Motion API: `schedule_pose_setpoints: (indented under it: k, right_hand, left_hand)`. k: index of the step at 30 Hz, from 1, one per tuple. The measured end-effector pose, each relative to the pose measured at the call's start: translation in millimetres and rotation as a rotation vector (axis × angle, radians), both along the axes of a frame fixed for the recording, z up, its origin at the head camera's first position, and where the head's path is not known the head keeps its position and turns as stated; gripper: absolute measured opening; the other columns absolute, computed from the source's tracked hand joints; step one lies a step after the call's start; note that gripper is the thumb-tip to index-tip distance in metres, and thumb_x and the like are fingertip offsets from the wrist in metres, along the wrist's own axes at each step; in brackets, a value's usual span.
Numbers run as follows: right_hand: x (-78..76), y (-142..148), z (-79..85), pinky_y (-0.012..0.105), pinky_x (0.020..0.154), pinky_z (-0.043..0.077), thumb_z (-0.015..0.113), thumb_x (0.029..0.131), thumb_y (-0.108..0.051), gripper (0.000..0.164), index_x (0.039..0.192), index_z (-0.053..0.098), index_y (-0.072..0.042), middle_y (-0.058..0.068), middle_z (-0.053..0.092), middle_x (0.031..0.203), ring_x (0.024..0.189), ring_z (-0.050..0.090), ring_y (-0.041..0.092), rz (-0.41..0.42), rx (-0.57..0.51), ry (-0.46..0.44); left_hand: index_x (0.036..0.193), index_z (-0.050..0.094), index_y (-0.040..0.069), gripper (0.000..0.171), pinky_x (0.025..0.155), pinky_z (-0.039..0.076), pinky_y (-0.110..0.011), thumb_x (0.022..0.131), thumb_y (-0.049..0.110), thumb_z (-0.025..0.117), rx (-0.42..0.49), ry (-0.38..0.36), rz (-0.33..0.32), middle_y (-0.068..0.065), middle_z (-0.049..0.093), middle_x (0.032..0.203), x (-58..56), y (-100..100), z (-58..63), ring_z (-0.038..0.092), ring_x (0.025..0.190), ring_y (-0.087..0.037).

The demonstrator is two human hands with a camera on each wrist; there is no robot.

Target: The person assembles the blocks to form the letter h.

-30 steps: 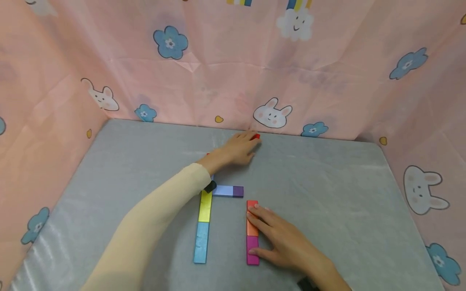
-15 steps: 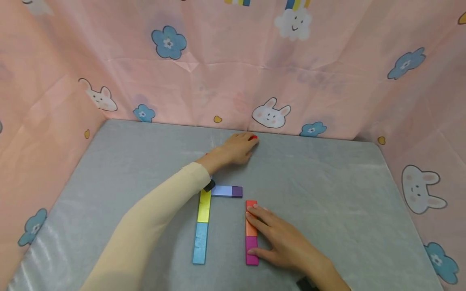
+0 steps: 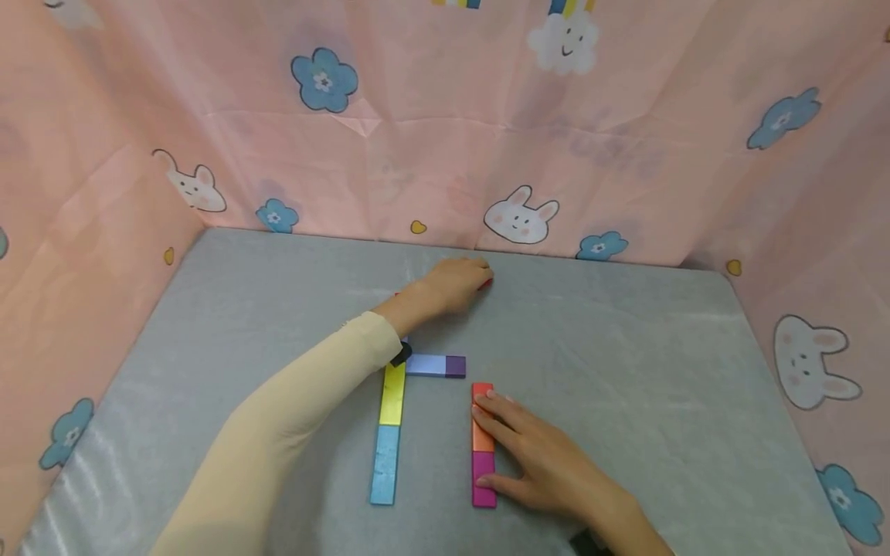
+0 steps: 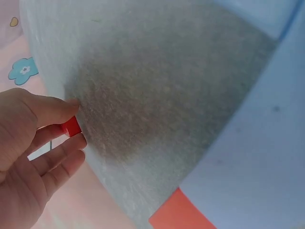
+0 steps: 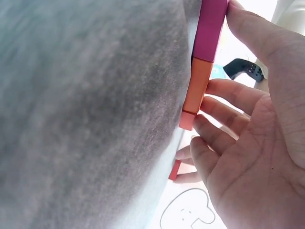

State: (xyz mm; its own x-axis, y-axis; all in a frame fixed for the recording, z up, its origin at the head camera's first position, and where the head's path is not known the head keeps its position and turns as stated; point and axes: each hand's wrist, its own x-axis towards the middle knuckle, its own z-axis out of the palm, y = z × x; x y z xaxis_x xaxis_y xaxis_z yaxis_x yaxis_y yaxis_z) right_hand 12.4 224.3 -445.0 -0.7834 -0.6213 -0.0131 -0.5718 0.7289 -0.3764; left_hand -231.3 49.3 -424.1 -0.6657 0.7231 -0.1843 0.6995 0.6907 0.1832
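At the far side of the table, my left hand (image 3: 455,284) pinches a small red block (image 4: 72,126) between thumb and fingers. My right hand (image 3: 545,455) lies beside a straight row made of a red-orange block (image 3: 482,391), an orange block (image 3: 483,439) and a magenta block (image 3: 484,480). Its fingertips touch the upper part of the row and its thumb touches the magenta block. Left of that row, a yellow block (image 3: 392,395) and a blue block (image 3: 384,465) form a line. A light blue block (image 3: 426,365) and a dark purple block (image 3: 455,367) extend sideways from it.
Grey cloth covers the table (image 3: 626,371). A pink printed curtain (image 3: 431,154) rises behind it and at both sides. My left forearm and sleeve (image 3: 299,417) cross over the left line of blocks and hide its far end.
My left hand has drawn slightly back from the table's far edge with the red block, its fingers more curled. The right hand and the laid blocks look unchanged.
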Motion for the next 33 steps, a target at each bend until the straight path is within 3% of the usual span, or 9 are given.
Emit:
schedule_pose_setpoints:
  k: [4, 11, 19, 26, 33]
  right_hand:
    - [0.2, -0.5, -0.9, 0.049, 0.122, 0.046, 0.078, 0.092, -0.056, 0.083, 0.157, 0.052, -0.011, 0.005, 0.046, 0.166, 0.153, 0.049, 0.025, -0.012, 0.006, -0.016]
    - [-1.4, -3.0, 2.2, 0.05, 0.122, 0.046, 0.072, 0.095, -0.06, 0.082, 0.159, 0.049, -0.014, 0.003, 0.042, 0.169, 0.155, 0.046, 0.025, -0.034, 0.035, -0.078]
    - [0.8, -0.7, 2.2, 0.049, 0.122, 0.046, 0.073, 0.094, -0.059, 0.082, 0.158, 0.051, -0.013, 0.004, 0.045, 0.167, 0.154, 0.047, 0.026, -0.033, 0.026, -0.053]
    - [1.7, 0.6, 0.2, 0.05, 0.121, 0.046, 0.075, 0.094, -0.057, 0.081, 0.156, 0.053, -0.01, 0.006, 0.047, 0.165, 0.152, 0.049, 0.026, -0.016, -0.005, -0.005]
    - [2.4, 0.6, 1.0, 0.051, 0.121, 0.047, 0.074, 0.094, -0.058, 0.081, 0.157, 0.052, -0.011, 0.004, 0.046, 0.166, 0.152, 0.049, 0.026, -0.025, -0.003, -0.032]
  left_hand:
    - [0.134, 0.068, 0.01, 0.031, 0.103, 0.057, -0.041, 0.103, 0.006, 0.063, 0.01, 0.012, -0.012, -0.007, 0.067, 0.126, 2.7, -2.0, -2.0, 0.066, 0.112, -0.026]
    - [0.124, 0.073, 0.015, 0.024, 0.092, 0.057, -0.039, 0.101, 0.009, 0.069, 0.017, 0.006, -0.03, -0.007, 0.066, 0.115, 6.9, -3.5, -0.7, 0.064, 0.102, -0.024]
    - [0.127, 0.073, 0.016, 0.027, 0.099, 0.058, -0.039, 0.101, 0.016, 0.072, 0.015, -0.007, -0.066, -0.006, 0.069, 0.121, 14.0, -1.7, -0.2, 0.066, 0.108, -0.023]
    - [0.119, 0.074, 0.013, 0.018, 0.096, 0.058, -0.035, 0.101, 0.017, 0.072, 0.018, -0.013, -0.112, -0.003, 0.073, 0.115, 22.9, -2.8, -1.1, 0.065, 0.103, -0.019]
    - [0.12, 0.074, 0.015, 0.019, 0.095, 0.058, -0.034, 0.101, 0.019, 0.072, 0.085, -0.015, -0.165, -0.001, 0.073, 0.113, 41.8, -9.2, 4.0, 0.064, 0.101, -0.018]
